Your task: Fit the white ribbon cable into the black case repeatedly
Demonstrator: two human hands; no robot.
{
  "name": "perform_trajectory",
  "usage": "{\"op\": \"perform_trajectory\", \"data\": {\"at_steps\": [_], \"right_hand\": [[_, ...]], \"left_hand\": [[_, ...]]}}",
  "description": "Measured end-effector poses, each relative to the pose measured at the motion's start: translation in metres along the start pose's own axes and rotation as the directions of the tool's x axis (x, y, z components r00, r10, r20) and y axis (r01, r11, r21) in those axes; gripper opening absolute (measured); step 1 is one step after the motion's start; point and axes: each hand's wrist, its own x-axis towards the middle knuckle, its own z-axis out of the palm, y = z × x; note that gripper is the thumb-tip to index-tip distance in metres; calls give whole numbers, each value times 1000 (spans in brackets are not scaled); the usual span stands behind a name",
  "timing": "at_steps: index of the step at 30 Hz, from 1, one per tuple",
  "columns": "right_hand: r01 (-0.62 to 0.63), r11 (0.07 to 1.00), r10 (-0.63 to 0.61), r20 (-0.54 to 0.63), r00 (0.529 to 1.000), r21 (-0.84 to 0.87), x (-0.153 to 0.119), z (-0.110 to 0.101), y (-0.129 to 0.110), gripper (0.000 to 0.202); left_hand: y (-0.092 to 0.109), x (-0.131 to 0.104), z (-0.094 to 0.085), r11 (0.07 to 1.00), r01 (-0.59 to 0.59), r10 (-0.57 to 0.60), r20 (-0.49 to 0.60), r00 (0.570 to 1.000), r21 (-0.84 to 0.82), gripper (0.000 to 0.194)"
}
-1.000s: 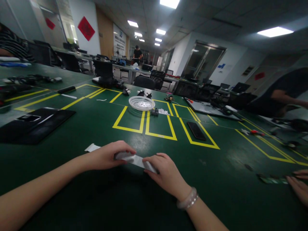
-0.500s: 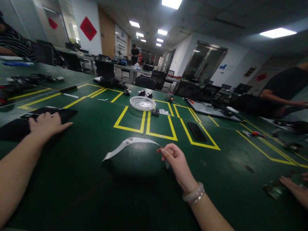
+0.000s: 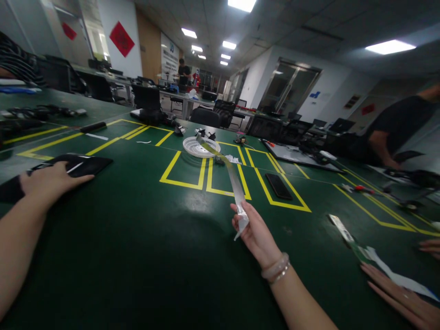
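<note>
We have the white strip (image 3: pixel 236 183) pinched in our right hand (image 3: pixel 256 231), at 1 o'clock with 12 straight ahead. Its thumb and fingers close narrowly around the strip near 1 end, and a short tail hangs below the grip. The rest reaches up toward 12 o'clock, where its blurred far end overlaps our view of the white basket (image 3: pixel 190 149); we cannot tell whether they touch.

At 10 o'clock our left hand (image 3: pixel 50 185) lies palm down over the flat black item (image 3: pixel 96 165), thumb spread wide. We cannot tell whether its other fingers press or merely rest there.

As for progress, we judge that picking up is done: the strip is in our grip, mostly raised off the green table (image 3: pixel 154 261). It is neither laid flat nor released, so setting it down is left undone.

The phone (image 3: pixel 278 185) lies at 1 o'clock, partly inside a yellow outline (image 3: pixel 292 207). At 3 o'clock, a co-worker's hand (image 3: pixel 400 293) is beside another pale strip (image 3: pixel 395 277).
</note>
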Motion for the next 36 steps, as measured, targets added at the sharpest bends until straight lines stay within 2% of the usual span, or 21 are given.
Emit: {"op": "perform_trajectory", "data": {"at_steps": [2,3,4,6,8,11,15,16,18,24,29,33,35,36], "right_hand": [[4,1000,-4,1,1000,-3,2,-2,1,35],[5,1000,-5,2,1000,-4,3,-3,1,34],[6,1000,-6,3,1000,-5,3,-4,2,34],[7,1000,-7,3,1000,-4,4,-5,1,34],[5,1000,-5,0,1000,1,4,-5,1,34],[11,1000,-11,-8,1000,-1,4,-5,0,36],[36,999,-37,-12,999,-22,4,-5,-1,38],[41,999,-41,-11,999,-27,3,-5,-1,38],[49,998,-49,-6,999,-39,2,-5,-2,37],[95,993,-96,0,995,-68,-5,1,-6,39],[204,958,-196,55,979,-200,-8,6,-5,37],[296,889,-254,161,954,-350,-7,6,1,32],[372,807,-284,251,925,-459,-7,5,3,30],[423,736,-301,304,904,-529,-8,5,4,29]], "left_hand": [[20,-5,-2,995,70,-71,10,997,77,114],[34,-8,-3,995,36,-38,25,999,98,114],[50,-11,-2,994,-57,53,42,998,97,111],[87,-21,1,962,-266,263,52,963,65,102],[124,-38,8,894,-448,448,50,893,6,93],[172,-76,21,762,-635,645,64,762,-127,85],[207,-126,30,555,-788,828,88,553,-268,80],[211,-135,31,521,-806,851,96,517,-280,80],[216,-144,33,486,-828,873,105,477,-278,80],[212,-138,44,473,-850,880,95,464,-231,79],[208,-136,49,411,-892,911,74,405,-187,80],[210,-142,45,284,-957,953,-93,289,-59,78],[210,-145,41,238,-971,956,-185,230,25,71],[209,-146,40,232,-971,952,-219,213,63,67]]}}
